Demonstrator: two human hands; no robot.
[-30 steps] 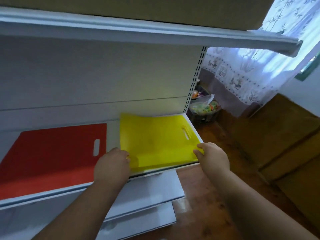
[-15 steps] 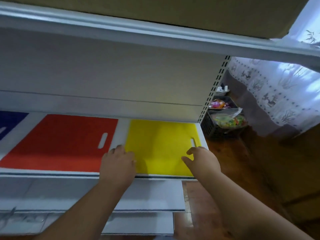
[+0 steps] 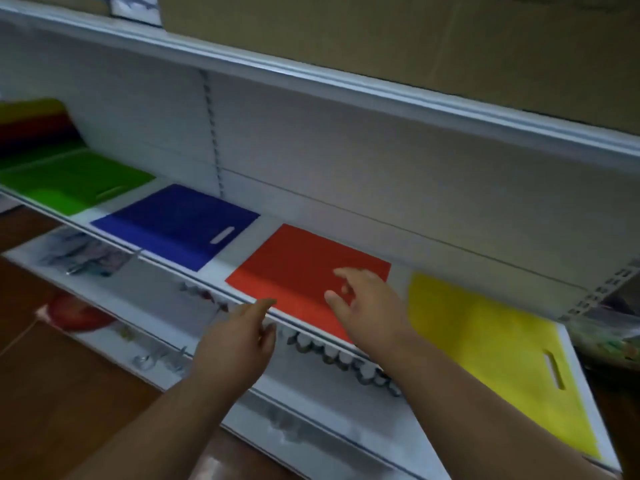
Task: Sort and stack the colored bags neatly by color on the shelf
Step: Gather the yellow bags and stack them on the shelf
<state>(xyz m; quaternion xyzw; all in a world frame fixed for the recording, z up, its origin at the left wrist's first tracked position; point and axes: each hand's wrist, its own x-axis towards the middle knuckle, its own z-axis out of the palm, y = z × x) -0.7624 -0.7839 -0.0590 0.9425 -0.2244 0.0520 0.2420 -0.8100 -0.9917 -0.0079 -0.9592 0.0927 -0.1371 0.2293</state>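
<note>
A white shelf (image 3: 346,209) holds four flat bags side by side, with two bare hands reaching over the red one.

Taking the red bag (image 3: 298,271) as the landmark: the blue bag (image 3: 173,220) lies just left of it, the green bag (image 3: 76,185) further left, and the yellow bag (image 3: 491,348) to its right, each apart from its neighbour. The right hand (image 3: 367,299) hovers over the red bag's near right part, fingers loosely spread and holding nothing. The left hand (image 3: 239,341) sits at the shelf's front lip below that bag, fingers relaxed, also empty (contact is too blurred to judge). A mixed heap of colours (image 3: 31,123) sits beyond the green bag, probably unsorted. The likely risk: a careless brush could slide the thin red bag askew or off the lip.
</note>
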